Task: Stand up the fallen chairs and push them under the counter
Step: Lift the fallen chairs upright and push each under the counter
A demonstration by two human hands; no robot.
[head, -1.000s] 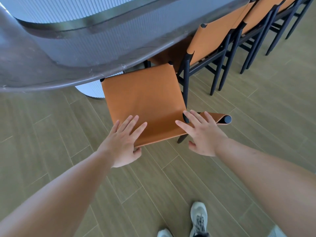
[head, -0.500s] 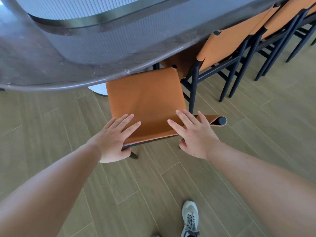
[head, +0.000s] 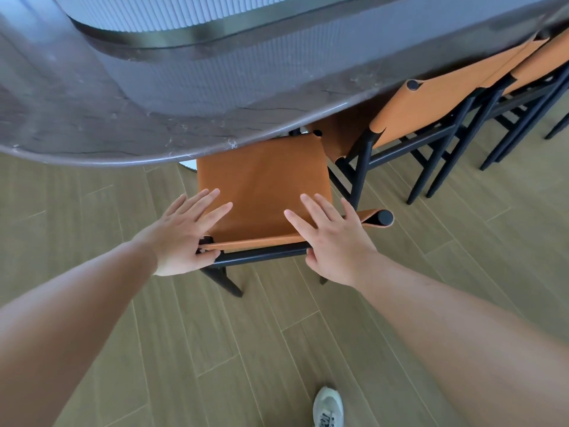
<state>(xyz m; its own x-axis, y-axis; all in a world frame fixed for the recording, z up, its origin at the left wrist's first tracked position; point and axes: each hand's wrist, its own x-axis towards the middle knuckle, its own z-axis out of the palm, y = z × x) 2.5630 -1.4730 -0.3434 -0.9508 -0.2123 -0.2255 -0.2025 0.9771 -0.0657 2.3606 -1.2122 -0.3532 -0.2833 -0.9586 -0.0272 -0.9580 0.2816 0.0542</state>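
Since a second ago we have slid the chair [head: 261, 180] further under the table [head: 92, 127] at frame centre, left hand [head: 184, 232] and right hand [head: 332, 241] pressing its backrest with straight fingers gripping nothing, so next comes one more level shove.

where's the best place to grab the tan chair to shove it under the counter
Probably the tan chair by the black top rail of its backrest, from behind, one hand near each end. The rail is a round bar facing the person, and the seat already points under the counter.
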